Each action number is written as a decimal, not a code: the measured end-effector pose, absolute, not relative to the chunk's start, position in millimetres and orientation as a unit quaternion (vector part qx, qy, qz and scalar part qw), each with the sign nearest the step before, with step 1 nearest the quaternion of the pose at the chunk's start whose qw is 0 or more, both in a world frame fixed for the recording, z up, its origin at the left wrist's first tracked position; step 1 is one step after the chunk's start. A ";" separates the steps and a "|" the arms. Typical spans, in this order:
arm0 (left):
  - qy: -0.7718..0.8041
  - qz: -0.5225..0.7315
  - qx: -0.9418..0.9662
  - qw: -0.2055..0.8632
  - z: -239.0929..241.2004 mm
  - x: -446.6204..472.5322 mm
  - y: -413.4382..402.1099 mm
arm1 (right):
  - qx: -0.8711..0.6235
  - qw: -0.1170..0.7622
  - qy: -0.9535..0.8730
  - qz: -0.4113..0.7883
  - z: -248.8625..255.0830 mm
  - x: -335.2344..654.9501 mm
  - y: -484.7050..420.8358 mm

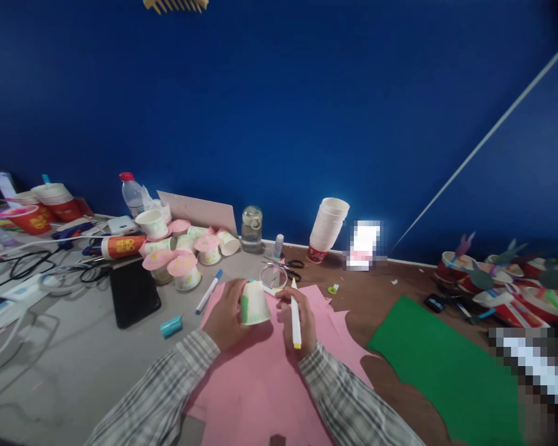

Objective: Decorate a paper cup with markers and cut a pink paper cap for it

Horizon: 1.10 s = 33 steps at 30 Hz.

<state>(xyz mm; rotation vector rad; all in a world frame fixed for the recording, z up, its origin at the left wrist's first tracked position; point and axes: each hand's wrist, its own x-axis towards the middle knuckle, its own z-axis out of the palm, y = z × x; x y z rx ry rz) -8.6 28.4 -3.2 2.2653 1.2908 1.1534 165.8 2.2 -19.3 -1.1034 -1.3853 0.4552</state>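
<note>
My left hand [227,319] is closed around a white paper cup [257,305] with green strokes on its side. The cup is tilted, its wider rim toward me. In my right hand [300,319] is a white marker with yellow ends [296,319], slanting up between the fingers. A slim white piece [273,290] lies between those fingertips and the cup; I cannot make out what it is. Both hands are over a sheet of pink paper [260,396] with a jagged cut edge. Just beyond them are a clear tape roll [273,277] and scissors [294,267].
Cups with pink paper tops [185,271] stand at left, near a blue marker [209,292], a black phone [134,292] and cables. Behind are a glass bottle [252,230] and stacked cups [328,229]. Green paper [441,359] and decorated red cups [511,308] are at right.
</note>
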 end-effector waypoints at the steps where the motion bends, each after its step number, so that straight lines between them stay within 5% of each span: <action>1: 0.446 0.400 0.789 0.137 -1.0 -5.5 26.6 | -0.466 0.624 -0.592 0.206 -16.7 164.0 -0.6; 25: 0.436 0.389 0.806 0.095 -4.9 -1.3 30.2 | -0.369 0.637 -0.591 0.329 -5.9 162.0 -19.8; 33: 0.443 0.382 0.807 0.079 -11.1 -4.9 31.8 | -0.392 0.604 -0.633 0.284 -8.6 158.0 -22.1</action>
